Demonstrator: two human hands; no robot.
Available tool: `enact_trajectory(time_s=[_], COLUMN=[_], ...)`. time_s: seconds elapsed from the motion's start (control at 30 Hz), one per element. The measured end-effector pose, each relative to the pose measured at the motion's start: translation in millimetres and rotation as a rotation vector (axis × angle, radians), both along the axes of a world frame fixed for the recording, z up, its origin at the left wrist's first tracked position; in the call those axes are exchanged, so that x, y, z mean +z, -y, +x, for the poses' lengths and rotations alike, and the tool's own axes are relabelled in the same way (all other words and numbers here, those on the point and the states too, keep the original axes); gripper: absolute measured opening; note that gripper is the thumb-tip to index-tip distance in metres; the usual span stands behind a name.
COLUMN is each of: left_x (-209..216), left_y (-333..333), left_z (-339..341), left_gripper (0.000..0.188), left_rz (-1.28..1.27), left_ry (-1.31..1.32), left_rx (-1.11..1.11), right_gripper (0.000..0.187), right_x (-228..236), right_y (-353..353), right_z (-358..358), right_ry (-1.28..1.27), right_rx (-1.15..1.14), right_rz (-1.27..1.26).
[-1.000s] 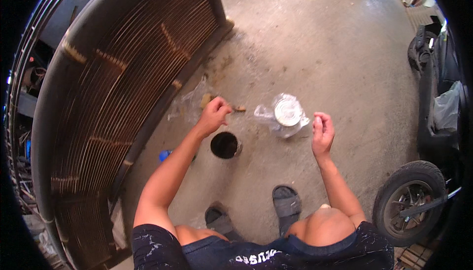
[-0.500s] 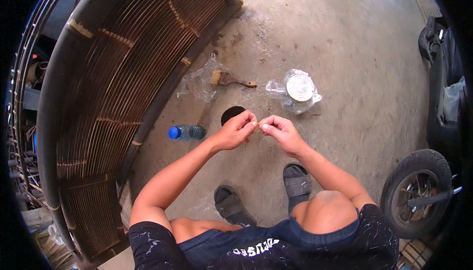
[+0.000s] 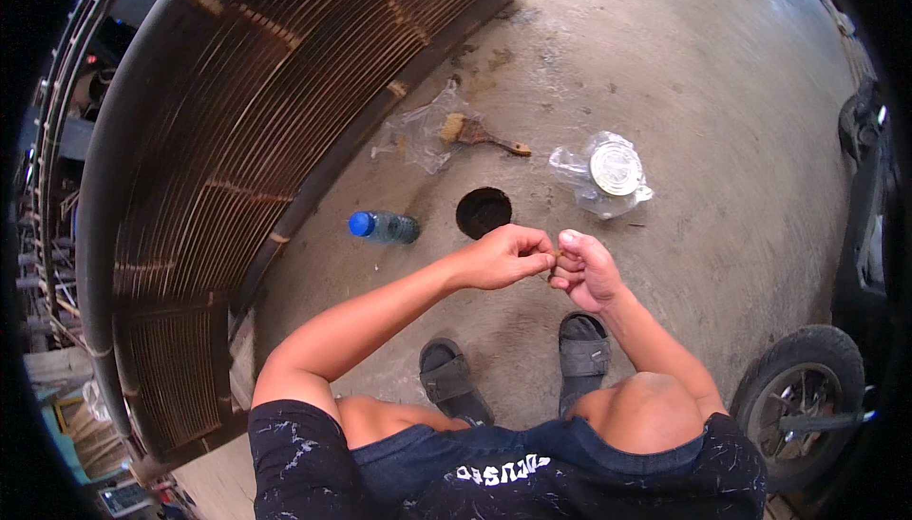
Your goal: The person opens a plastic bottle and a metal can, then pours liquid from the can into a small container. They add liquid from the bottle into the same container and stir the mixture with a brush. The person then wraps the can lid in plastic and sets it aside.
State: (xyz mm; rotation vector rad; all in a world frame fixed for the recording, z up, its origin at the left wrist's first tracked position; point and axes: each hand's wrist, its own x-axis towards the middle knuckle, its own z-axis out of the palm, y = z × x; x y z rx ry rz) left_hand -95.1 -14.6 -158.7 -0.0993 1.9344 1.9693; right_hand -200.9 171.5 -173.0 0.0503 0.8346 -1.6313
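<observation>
My left hand (image 3: 508,256) is closed in a pinch, its fingertips meeting my right hand. The right hand (image 3: 587,268) has its fingers curled in and the thumb raised over them. A tiny yellowish-orange bit shows between the two hands, too small to name. Just beyond the left hand, a round dark container (image 3: 484,213) stands on the floor with its inside facing up. A clear bottle with a blue cap (image 3: 384,226) lies on its side to the left. Farther off, a wooden-handled brush (image 3: 484,133) rests partly on a crumpled clear plastic bag (image 3: 418,135).
A round white-topped can (image 3: 616,169) sits in clear plastic at the right on the concrete floor (image 3: 722,197). A slatted bamboo bench (image 3: 256,131) runs along the left side. A wheel (image 3: 800,406) stands at the lower right. My sandalled feet (image 3: 583,354) are below the hands.
The view has shifted, so the floor items appear displaced. My right thumb has lifted and its fingers have curled in. Both hands now sit farther right of the dark container, which shows fully.
</observation>
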Motion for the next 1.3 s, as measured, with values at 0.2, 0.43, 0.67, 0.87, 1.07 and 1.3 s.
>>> enact_trajectory(time_s=[0.2, 0.43, 0.67, 0.87, 1.07, 1.3], left_x=[5.3, -2.6, -20.2, -11.4, -15.8, -21.2], left_y=[1.6, -5.7, 2.9, -0.9, -9.7, -19.6], left_z=[9.7, 16.6, 26.7, 2.8, -10.2, -29.6], left_gripper=[0.025, 0.030, 0.024, 0.022, 0.020, 0.023], left_rz=[0.052, 0.092, 0.137, 0.098, -0.032, -0.074], left_ry=[0.018, 0.109, 0.225, 0.147, 0.156, 0.149], left_rx=[-0.111, -0.233, 0.127, 0.124, 0.021, -0.094], right_gripper=[0.031, 0.026, 0.017, 0.010, 0.009, 0.016], right_x=[0.1, -13.5, -15.3, -16.0, -26.4, -45.4], right_y=[2.2, -0.8, -0.7, -7.4, -20.4, -40.0], right_z=[-11.3, 4.0, -8.7, -14.5, -21.4, -48.5], right_ry=[-0.127, -0.113, -0.101, -0.135, -0.340, -0.308], right_rx=[0.194, 0.311, 0.260, 0.155, 0.242, 0.254], right_rz=[-0.009, 0.100, -0.057, 0.014, 0.041, 0.113])
